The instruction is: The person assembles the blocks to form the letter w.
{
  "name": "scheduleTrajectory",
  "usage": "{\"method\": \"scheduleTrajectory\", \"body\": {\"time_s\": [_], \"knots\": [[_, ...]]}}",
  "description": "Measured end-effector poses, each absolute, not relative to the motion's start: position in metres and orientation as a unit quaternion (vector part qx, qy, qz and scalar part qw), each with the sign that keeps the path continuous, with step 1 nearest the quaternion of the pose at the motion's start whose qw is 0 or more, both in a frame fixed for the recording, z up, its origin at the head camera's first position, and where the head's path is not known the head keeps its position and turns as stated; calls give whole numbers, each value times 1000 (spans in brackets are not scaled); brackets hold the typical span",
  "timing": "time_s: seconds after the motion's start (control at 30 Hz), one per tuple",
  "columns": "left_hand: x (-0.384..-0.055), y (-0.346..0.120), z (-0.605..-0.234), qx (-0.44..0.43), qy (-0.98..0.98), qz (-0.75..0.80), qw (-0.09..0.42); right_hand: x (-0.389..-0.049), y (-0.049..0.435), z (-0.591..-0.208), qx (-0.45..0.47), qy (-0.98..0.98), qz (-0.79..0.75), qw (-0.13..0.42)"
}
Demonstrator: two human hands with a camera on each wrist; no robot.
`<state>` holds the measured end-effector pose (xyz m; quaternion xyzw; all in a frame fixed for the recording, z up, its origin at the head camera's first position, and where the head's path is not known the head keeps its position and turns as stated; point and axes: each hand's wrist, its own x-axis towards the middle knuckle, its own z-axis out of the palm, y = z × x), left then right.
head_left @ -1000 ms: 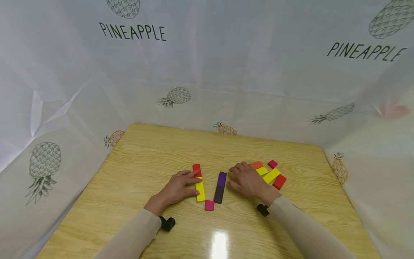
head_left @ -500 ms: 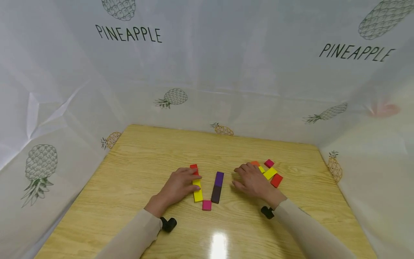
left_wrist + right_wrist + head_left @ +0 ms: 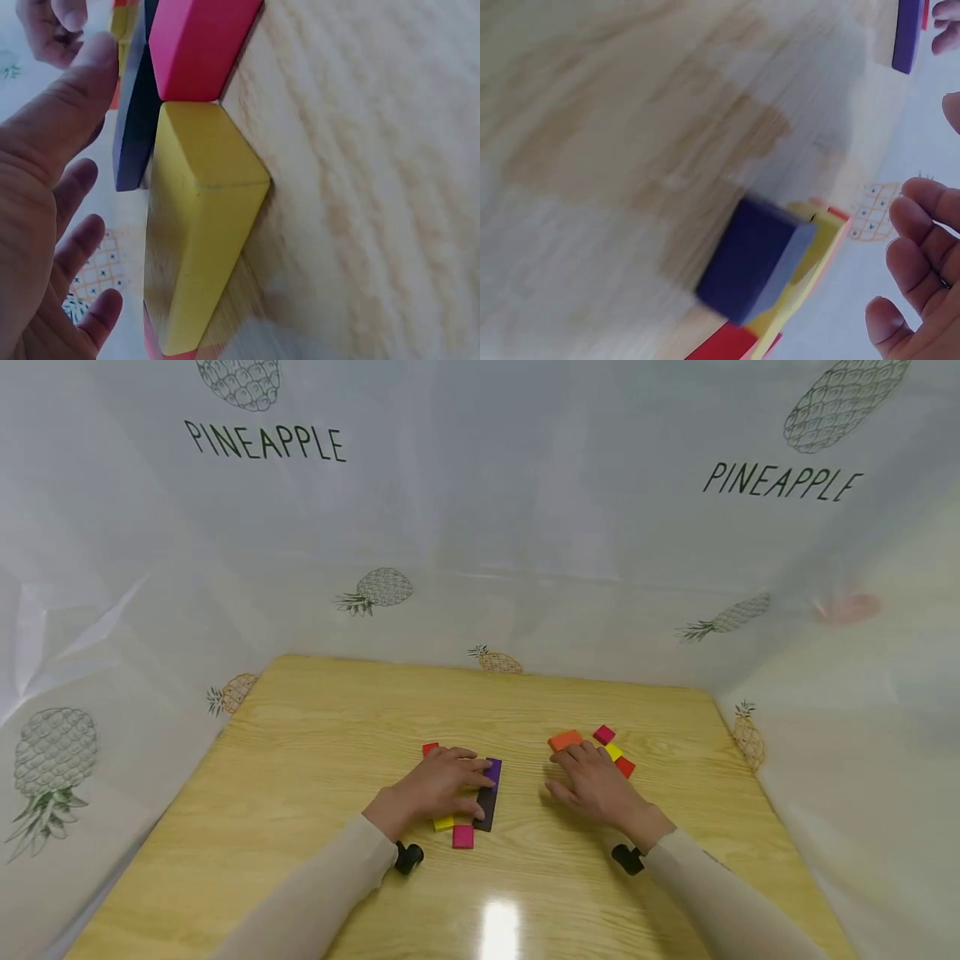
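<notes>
My left hand [image 3: 438, 787] hovers over a row of a red block [image 3: 431, 748] and a long yellow block [image 3: 214, 225]. Its loosely spread fingertips reach over a purple block [image 3: 494, 770] and a dark block [image 3: 486, 810] set end to end. A pink block [image 3: 462, 837] lies between the near ends of the two rows. My right hand [image 3: 596, 783], fingers relaxed, is over the left part of a group of loose blocks, just short of an orange block [image 3: 566, 741]. A dark blue block [image 3: 750, 259] shows in the right wrist view, hidden from above. Neither hand holds anything.
Beside the right hand lie another pink block [image 3: 603, 734], a yellow block [image 3: 613, 751] and a red block [image 3: 625, 767]. The wooden table [image 3: 360, 710] is bounded by a white pineapple-print sheet [image 3: 450, 510] at the back and sides.
My left hand has moved right, from the red-and-yellow row to over the purple and dark blocks. My right hand stays by the loose blocks, now showing more of the orange one. The head view has turned right.
</notes>
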<state>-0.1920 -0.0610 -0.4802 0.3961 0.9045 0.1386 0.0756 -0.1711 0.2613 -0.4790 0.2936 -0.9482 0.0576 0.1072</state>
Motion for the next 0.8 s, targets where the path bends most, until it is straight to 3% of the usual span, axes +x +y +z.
{"method": "scheduleTrajectory", "body": {"time_s": [0.3, 0.8], "knots": [[-197, -56, -482, 394, 900, 149, 112, -159, 283, -481, 264, -958, 57, 100], [-203, -60, -495, 411, 890, 165, 114, -138, 310, -475, 228, -965, 63, 111]]}}
